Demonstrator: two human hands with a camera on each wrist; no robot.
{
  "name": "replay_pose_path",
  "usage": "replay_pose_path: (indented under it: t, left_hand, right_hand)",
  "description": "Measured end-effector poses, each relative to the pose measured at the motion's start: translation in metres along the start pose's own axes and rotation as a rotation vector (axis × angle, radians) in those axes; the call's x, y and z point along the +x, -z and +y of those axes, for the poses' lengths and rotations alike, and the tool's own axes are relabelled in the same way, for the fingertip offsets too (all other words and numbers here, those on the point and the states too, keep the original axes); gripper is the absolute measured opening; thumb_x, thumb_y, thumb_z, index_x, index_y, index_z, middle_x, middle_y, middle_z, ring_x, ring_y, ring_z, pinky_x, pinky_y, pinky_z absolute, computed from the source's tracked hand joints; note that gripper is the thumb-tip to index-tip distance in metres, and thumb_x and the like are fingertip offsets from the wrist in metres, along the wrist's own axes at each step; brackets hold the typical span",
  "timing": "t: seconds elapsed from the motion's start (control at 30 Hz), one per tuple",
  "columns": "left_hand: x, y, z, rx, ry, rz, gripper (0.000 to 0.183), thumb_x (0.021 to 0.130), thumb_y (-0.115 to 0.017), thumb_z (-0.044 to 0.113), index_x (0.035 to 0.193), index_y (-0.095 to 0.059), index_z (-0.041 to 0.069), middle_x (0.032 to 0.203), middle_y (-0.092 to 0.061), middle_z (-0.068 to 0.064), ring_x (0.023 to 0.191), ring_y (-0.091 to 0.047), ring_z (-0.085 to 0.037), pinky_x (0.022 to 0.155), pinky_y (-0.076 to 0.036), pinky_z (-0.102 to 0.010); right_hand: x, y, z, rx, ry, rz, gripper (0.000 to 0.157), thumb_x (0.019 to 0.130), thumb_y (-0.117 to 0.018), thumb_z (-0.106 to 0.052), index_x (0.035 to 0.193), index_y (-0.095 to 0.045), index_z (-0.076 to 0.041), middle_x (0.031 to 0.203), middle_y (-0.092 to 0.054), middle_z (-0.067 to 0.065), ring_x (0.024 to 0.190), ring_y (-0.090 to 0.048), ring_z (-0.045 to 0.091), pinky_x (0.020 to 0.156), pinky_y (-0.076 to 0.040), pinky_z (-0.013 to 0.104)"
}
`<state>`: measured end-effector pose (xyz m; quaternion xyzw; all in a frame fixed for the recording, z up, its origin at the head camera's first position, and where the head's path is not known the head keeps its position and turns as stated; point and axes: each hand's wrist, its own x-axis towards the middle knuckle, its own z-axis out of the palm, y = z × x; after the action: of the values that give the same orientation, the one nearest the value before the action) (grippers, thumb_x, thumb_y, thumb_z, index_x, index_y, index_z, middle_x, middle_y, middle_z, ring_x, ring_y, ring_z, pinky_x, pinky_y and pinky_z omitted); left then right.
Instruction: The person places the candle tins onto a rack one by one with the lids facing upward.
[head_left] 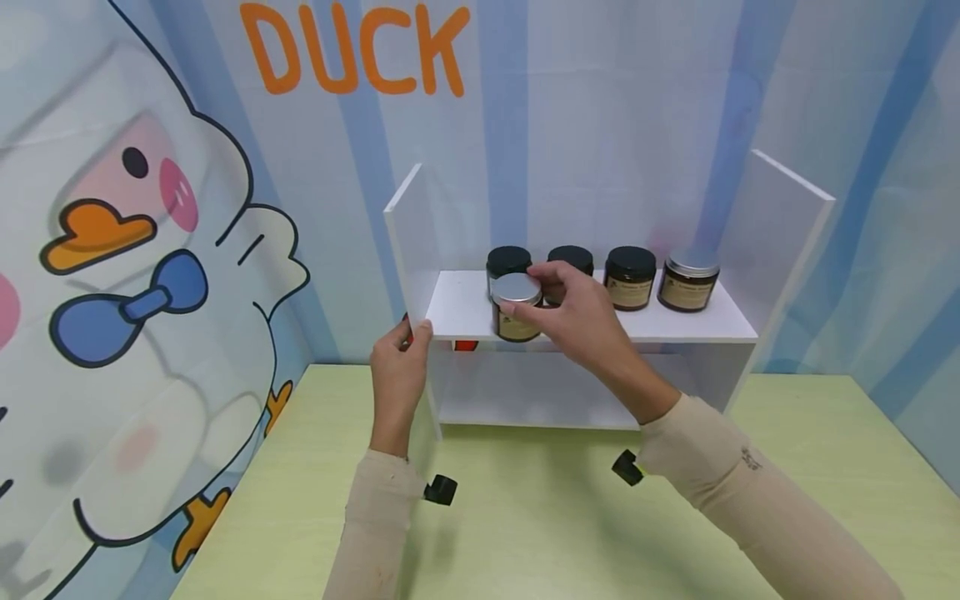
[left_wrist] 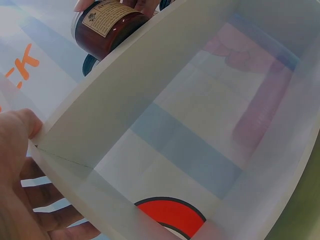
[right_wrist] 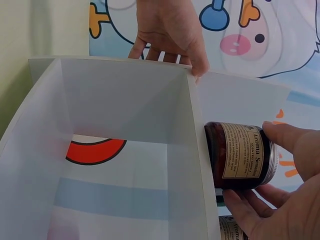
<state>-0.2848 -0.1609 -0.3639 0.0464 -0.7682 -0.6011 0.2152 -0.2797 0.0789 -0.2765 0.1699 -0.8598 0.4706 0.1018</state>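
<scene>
My right hand [head_left: 596,329] pinches an amber scented candle jar [right_wrist: 242,155] with a silver lid and a cream label, thumb and fingers at its lid and side. The jar stands upright at the front left edge of the upper board of a white shelf [head_left: 532,387], its base on or just above the board. My left hand [head_left: 400,367] holds the shelf's left side, thumb at the front edge and fingers along the outside. Behind the held jar is a candle jar with a black lid [head_left: 508,258], partly hidden.
To the right along the upper board stand a black-lidded jar [head_left: 572,257] partly behind my hand, another black-lidded jar [head_left: 630,279] and a silver-lidded jar [head_left: 687,283]. White panels [head_left: 780,225] rise at both ends. The shelf stands on a pale green table [head_left: 525,517] before a duck-printed backdrop [head_left: 585,108].
</scene>
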Motion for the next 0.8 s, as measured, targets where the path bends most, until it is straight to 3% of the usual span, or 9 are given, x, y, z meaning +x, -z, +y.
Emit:
replay_pose_path:
  t: [0.8]
  left_hand:
    - [-0.0008, -0.0003, 0.0002, 0.0, 0.013, 0.003, 0.053, 0.1, -0.058, 0.039, 0.144, -0.058, 0.009, 0.142, -0.06, -0.009, 0.113, -0.061, -0.023, 0.089, -0.052, -0.044]
  right_hand:
    - [0.0067, -0.0044, -0.0099, -0.007, 0.026, -0.058, 0.057, 0.088, -0.079, -0.038, 0.136, -0.059, -0.013, 0.134, -0.059, 0.003, 0.124, -0.058, 0.023, 0.092, -0.053, 0.044]
